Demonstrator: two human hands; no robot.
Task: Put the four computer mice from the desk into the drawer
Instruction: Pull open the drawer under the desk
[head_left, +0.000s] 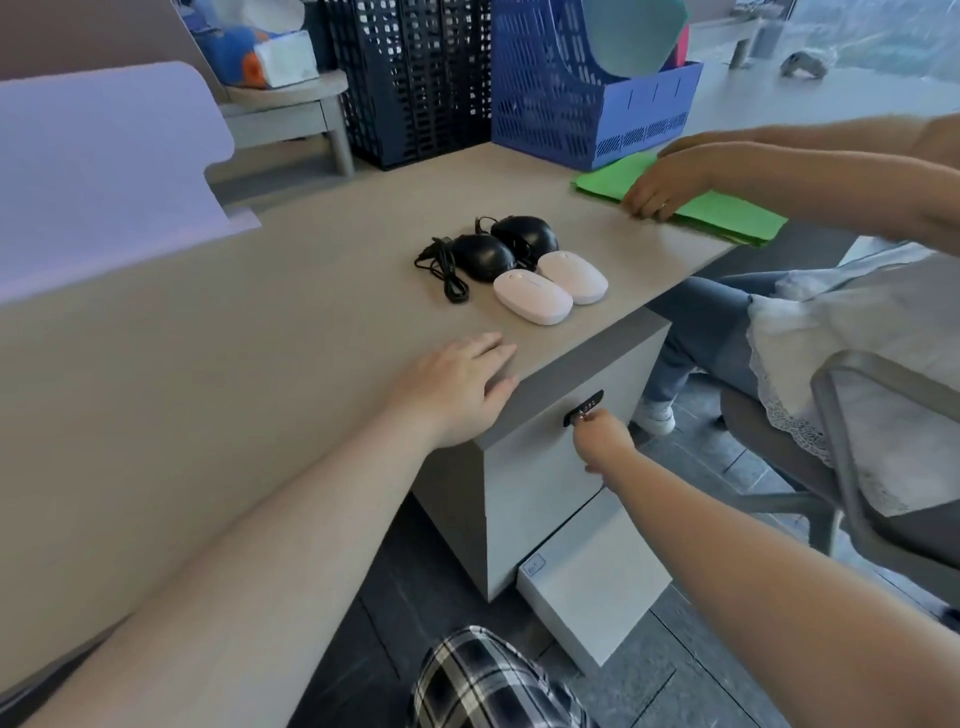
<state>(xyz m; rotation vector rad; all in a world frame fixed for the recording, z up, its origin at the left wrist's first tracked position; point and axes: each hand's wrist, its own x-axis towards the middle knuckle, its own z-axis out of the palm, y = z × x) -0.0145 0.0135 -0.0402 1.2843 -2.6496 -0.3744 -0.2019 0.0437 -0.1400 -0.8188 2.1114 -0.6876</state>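
Two black corded mice (483, 255) (525, 236) and two white mice (531, 297) (572, 276) lie together on the beige desk (260, 332) near its right edge. My left hand (457, 387) rests flat and open on the desk corner, a short way in front of the mice. My right hand (602, 436) is below the desktop, fingers pinched on the small key or knob of the black lock (584, 408) at the top of the grey drawer front (540, 478). The upper drawer is closed. A lower drawer (592, 587) juts out a little.
Another person sits at the right on a chair (857, 467), with a hand (660, 189) on a green folder (727, 213) lying on the desk. Dark and blue file racks (550, 88) stand behind the mice. A pale partition (104, 171) rises at the left.
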